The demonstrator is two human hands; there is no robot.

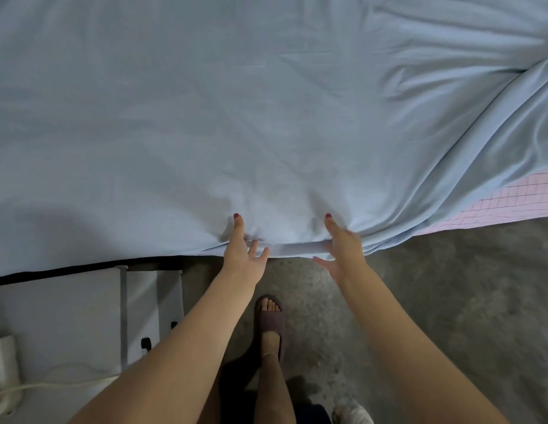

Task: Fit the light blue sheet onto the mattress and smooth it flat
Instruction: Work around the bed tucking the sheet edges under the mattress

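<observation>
Light blue sheet (pixel 205 117) lies spread over the mattress (pixel 511 200), filling the far part of the view; its near edge runs left to right along the bed side. Left hand (pixel 243 255) and right hand (pixel 343 246) sit side by side at that near edge, thumbs on top of the fabric, fingers spread below the hem, pinching it. Fabric bunches between them. Folds run diagonally on the right, where pink checked mattress shows uncovered. Slippered foot (pixel 270 322) on the concrete floor (pixel 450 301).
</observation>
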